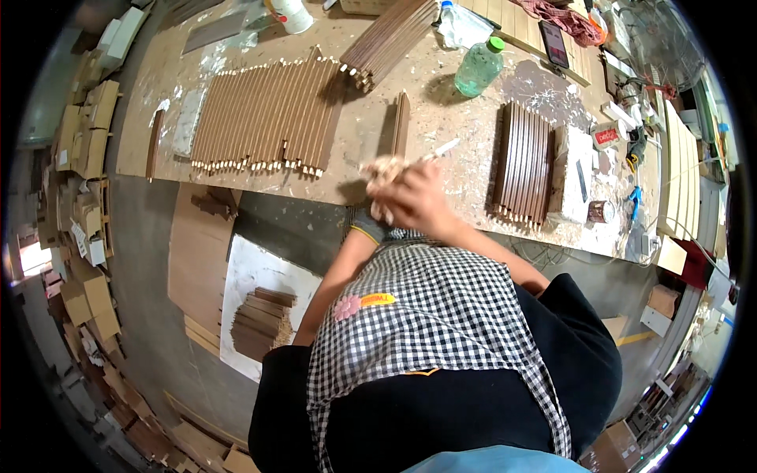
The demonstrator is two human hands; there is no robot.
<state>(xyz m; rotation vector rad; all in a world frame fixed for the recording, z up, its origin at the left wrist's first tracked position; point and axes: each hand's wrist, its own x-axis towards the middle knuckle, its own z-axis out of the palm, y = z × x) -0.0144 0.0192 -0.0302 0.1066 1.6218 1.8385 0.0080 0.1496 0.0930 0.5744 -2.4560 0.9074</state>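
My hands meet above the front edge of the worktable [363,142]. My right hand [418,193] has its fingers curled, and a thin white stick [444,148] juts out beside it; whether it is gripped I cannot make out. Behind and below is my left hand [380,223], in a dark cuff with a yellow edge, its fingers mostly hidden. Small pale pieces [386,167], perhaps short wooden pegs, show at the fingers. Just beyond, a brown wooden strip [400,126] points away from me. Farther left lies a wide row of brown strips [264,118] with pale ends.
Right of my hands lie a smaller stack of brown strips [524,162] and a white block [569,173]. A green-capped bottle [479,69], another strip bundle [390,39] and a phone [553,43] sit farther back. Below left, more strips [260,323] rest on a white board [240,272].
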